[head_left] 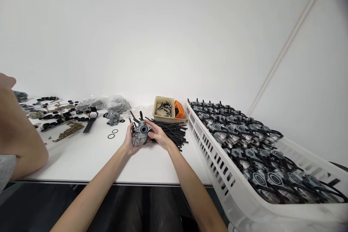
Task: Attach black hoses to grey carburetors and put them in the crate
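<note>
Between my two hands is a grey metal carburetor point(141, 130), held just above the white table, its round bore facing me. My left hand point(128, 140) grips its left side and supports it from below. On the other side my right hand point(158, 135) is closed on it, the thumb beside the bore. Black hose pieces stick out of its top. Behind my right hand lies a pile of black rubber hoses point(175, 132). Two black O-rings point(111, 136) rest left of my left hand, near another grey carburetor body point(112, 118).
To the right, a white plastic crate point(199, 141) holds rows of carburetors point(240, 128). A beige tray point(155, 110) and an orange basket point(179, 109) stand at the back. Leftward are a wristwatch point(92, 115), brass fittings point(71, 129), plastic bags point(117, 103) and another person's arm point(19, 130).
</note>
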A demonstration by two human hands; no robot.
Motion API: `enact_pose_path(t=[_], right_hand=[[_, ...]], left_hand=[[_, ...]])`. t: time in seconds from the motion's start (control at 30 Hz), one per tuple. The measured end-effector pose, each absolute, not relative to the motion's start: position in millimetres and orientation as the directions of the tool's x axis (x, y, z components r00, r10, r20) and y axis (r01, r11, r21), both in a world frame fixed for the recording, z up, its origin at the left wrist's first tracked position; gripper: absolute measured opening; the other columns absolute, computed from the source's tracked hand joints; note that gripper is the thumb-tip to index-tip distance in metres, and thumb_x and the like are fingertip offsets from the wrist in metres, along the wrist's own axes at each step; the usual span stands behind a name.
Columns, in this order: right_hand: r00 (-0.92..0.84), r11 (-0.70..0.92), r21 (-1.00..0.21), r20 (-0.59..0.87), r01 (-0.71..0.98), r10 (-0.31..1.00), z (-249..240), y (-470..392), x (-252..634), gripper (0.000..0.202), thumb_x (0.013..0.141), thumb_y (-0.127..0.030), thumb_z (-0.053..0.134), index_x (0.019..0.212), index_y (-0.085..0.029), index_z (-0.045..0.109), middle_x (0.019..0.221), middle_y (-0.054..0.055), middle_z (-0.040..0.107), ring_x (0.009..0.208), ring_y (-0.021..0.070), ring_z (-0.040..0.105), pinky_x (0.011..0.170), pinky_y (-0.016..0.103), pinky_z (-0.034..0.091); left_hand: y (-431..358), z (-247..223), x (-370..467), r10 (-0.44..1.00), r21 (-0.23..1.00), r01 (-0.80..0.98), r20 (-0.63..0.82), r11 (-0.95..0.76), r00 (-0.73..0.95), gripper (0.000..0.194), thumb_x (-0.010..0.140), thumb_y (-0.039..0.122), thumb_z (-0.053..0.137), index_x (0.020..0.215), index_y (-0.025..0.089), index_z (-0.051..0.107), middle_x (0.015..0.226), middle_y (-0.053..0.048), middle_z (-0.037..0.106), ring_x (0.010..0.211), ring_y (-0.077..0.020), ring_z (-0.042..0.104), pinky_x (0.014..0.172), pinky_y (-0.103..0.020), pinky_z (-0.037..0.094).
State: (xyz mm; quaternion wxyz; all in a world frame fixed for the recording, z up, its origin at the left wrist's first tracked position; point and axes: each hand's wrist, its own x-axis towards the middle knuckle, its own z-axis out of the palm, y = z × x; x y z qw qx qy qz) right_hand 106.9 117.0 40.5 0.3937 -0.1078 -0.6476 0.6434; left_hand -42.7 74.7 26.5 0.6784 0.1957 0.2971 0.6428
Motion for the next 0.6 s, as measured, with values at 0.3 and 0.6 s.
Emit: enact_pose_path(t=[0.3,0.6], right_hand=[[-0.708,0.108,-0.927,0.346,-0.359,0.616,44,117,113,0.081,0.062,-0.036,0.083,0.134,-0.026,0.048,0.137,0.008,0.052,0.133,0.0238,0.04,0.109,0.037,0.033],[-0.717,0.077,-0.923,0.343,-0.376,0.607,46,116,113,0.083,0.059,-0.033,0.085,0.134,-0.028,0.047,0.139,0.007,0.05,0.133,0.0234,0.04,0.11,0.037,0.033]], left_hand=[[66,39,-38,0.97,0.656,-0.729,-0.235,0.198,0.052,0.048,0.085,0.055,0.042,0.081,0.013,0.064,0.07,-0.012,0.07,0.062,-0.0265,0.066,0.065,-0.049,0.056],[65,39,-38,0.972,0.672,-0.711,-0.225,0.208,0.072,0.052,0.087,0.056,0.038,0.077,0.012,0.064,0.069,-0.013,0.07,0.059,-0.0261,0.066,0.065,-0.049,0.056]])
